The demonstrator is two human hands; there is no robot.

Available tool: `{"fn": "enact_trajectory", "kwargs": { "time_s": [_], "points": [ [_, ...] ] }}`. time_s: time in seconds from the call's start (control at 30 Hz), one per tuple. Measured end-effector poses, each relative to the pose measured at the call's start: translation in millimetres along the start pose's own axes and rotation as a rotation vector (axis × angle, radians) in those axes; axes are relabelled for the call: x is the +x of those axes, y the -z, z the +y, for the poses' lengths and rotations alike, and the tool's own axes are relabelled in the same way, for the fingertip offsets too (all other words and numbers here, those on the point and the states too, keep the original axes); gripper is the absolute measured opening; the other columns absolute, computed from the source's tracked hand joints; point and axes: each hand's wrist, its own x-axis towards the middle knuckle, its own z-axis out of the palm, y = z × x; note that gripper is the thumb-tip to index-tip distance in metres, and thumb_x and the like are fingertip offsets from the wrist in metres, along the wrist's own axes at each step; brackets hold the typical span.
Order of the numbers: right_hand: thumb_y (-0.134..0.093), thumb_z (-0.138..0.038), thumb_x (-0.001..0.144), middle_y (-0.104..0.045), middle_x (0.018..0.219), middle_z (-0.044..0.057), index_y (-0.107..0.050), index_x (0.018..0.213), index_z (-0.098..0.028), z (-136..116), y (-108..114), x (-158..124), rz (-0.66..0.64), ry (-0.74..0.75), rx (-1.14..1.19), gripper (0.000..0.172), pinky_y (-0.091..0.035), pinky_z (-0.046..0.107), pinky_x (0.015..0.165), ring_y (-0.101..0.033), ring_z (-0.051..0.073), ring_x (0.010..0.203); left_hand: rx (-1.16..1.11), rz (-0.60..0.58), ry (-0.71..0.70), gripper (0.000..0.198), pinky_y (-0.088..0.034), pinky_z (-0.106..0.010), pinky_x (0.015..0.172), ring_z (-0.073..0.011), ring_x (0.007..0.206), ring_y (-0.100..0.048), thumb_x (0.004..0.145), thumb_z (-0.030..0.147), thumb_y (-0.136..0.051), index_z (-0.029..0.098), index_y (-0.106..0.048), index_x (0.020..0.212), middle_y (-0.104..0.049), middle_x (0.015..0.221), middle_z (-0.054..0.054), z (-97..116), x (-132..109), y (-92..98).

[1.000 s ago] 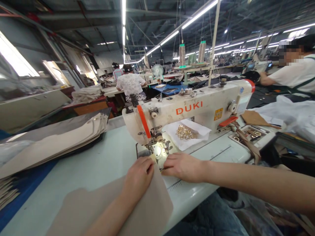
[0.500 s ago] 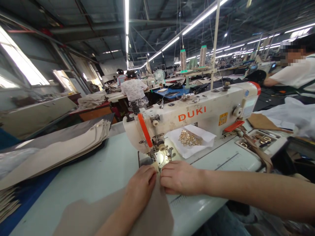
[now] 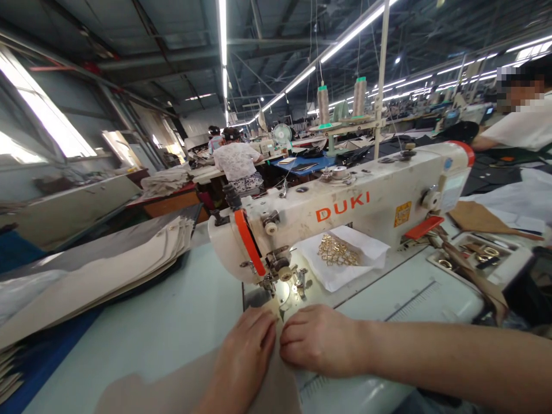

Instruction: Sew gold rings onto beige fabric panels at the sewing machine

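Note:
A white sewing machine [image 3: 345,210] with red trim stands across the table. Its lit needle area and presser foot [image 3: 268,286] are just beyond my hands. A beige fabric piece [image 3: 172,379] lies on the pale green table and runs up to the needle plate. My left hand [image 3: 250,345] is closed on the fabric's edge, the fingertips close to the presser foot. Beside it, my right hand [image 3: 317,339] has its fingers bent and pressed together on the fabric's right edge. The fingertips of both hands are partly hidden.
Small gold metal rings [image 3: 338,251] lie on white paper [image 3: 366,247] under the machine arm. An open box [image 3: 513,261] of small parts sits at the right. Stacked beige panels [image 3: 129,261] are on the left. A co-worker [image 3: 526,121] is at far right, another person [image 3: 237,161] ahead.
The view has shifted slightly, so the machine and parts box appear farther right and my hands lower. Both hands stay on the fabric near the needle.

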Motion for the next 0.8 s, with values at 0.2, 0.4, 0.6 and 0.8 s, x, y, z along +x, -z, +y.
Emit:
{"fn": "enact_trajectory", "kwargs": {
  "time_s": [0.2,0.4,0.6,0.8],
  "points": [
    [-0.052,-0.022,0.09,-0.063,0.085,0.001,-0.06,0.077,-0.018,-0.6,-0.5,0.2,-0.007,-0.021,0.016,0.015,-0.042,0.029,0.071,-0.053,0.015,0.081,0.026,0.036,-0.036,0.025,-0.055,-0.028,0.064,-0.0181,0.07,-0.064,0.089,0.019,-0.039,0.021,-0.059,0.076,-0.067,0.076,-0.005,-3.4,0.9,-2.0],
    [-0.054,-0.023,0.089,-0.063,0.083,-0.001,-0.06,0.077,-0.018,-0.1,1.4,0.4,-0.004,-0.028,0.017,0.014,-0.043,0.029,0.07,-0.052,0.015,0.079,0.076,0.048,-0.094,0.027,-0.054,-0.027,0.065,-0.0176,0.069,-0.063,0.092,0.021,-0.035,0.02,-0.059,0.079,-0.067,0.074,-0.005,-5.5,2.3,-2.9],
    [-0.054,-0.023,0.089,-0.062,0.081,-0.001,-0.06,0.075,-0.018,0.1,4.5,1.8,-0.02,-0.022,0.032,0.016,-0.043,0.028,0.07,-0.051,0.015,0.078,0.094,0.05,-0.094,0.029,-0.055,-0.028,0.069,-0.0175,0.07,-0.063,0.092,0.021,-0.035,0.02,-0.061,0.08,-0.067,0.075,-0.006,-4.1,1.7,-1.3],
    [-0.055,-0.022,0.088,-0.063,0.081,0.0,-0.061,0.074,-0.018,-1.3,5.1,2.4,-0.025,-0.031,0.031,0.016,-0.044,0.028,0.071,-0.052,0.016,0.078,0.089,0.065,-0.103,0.03,-0.055,-0.027,0.068,-0.0172,0.069,-0.063,0.093,0.021,-0.034,0.02,-0.06,0.079,-0.067,0.074,-0.006,-2.3,4.0,0.0]
  ]
}}
